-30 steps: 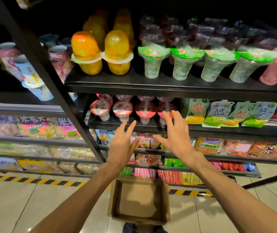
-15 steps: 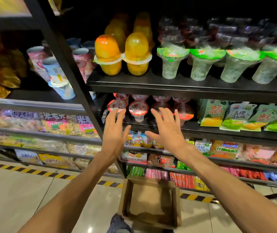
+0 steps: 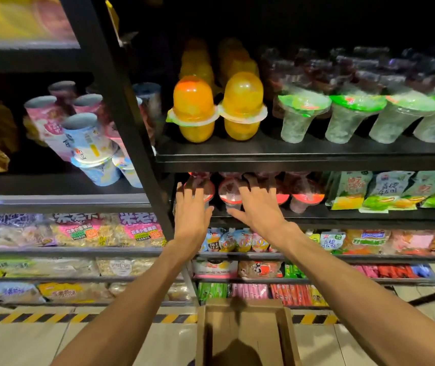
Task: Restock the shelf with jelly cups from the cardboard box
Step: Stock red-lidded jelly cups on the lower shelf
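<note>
Red-lidded jelly cups (image 3: 306,197) stand in rows on the second black shelf (image 3: 343,216). My left hand (image 3: 191,212) reaches in with straight fingers against the leftmost front cup (image 3: 208,184). My right hand (image 3: 257,207) lies spread over the neighbouring cups (image 3: 229,192), fingers straight, holding nothing. Its palm hides parts of those cups. The brown cardboard box (image 3: 245,336) stands open on the floor below my arms, and its visible inside shows no cups.
Orange domed jellies (image 3: 194,109) and green-lidded cups (image 3: 301,117) fill the shelf above. Drink pouches (image 3: 385,190) sit right of the red cups. A black upright post (image 3: 121,107) borders the bay on the left. Snack bags fill the lower shelves; striped tape marks the floor.
Both hands have moved forward and up into the second shelf, from in front of its edge to resting on the front red-lidded cups. The view has shifted closer and to the left.
</note>
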`<state>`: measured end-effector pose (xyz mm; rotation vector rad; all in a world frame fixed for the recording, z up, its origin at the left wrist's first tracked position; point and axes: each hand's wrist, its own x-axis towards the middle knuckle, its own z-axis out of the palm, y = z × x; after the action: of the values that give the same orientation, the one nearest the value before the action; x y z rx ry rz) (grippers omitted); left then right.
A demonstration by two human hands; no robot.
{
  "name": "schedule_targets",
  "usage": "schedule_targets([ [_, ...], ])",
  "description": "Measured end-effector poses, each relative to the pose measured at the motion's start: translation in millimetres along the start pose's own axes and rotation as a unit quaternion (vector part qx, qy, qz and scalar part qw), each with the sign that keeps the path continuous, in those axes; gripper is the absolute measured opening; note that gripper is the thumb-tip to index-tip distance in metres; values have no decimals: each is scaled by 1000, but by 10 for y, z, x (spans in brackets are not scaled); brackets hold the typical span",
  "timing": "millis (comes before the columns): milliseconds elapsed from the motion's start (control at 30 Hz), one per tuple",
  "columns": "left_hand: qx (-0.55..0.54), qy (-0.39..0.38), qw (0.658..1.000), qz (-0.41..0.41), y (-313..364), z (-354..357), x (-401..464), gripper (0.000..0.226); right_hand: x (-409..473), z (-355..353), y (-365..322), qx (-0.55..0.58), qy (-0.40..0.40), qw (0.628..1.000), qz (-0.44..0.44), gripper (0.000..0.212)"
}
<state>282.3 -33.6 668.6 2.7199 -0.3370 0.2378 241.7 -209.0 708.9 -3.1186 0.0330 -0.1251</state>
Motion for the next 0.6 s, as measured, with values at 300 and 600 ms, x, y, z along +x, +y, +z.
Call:
schedule_targets([
  [300, -16, 13, 1000, -10, -57, 18, 29, 27, 131, 36, -23, 7, -12, 1000, -10, 43],
  [600, -22, 14, 1000, -13, -10, -47, -8, 23, 163, 38, 16, 25, -15, 999, -25, 40],
])
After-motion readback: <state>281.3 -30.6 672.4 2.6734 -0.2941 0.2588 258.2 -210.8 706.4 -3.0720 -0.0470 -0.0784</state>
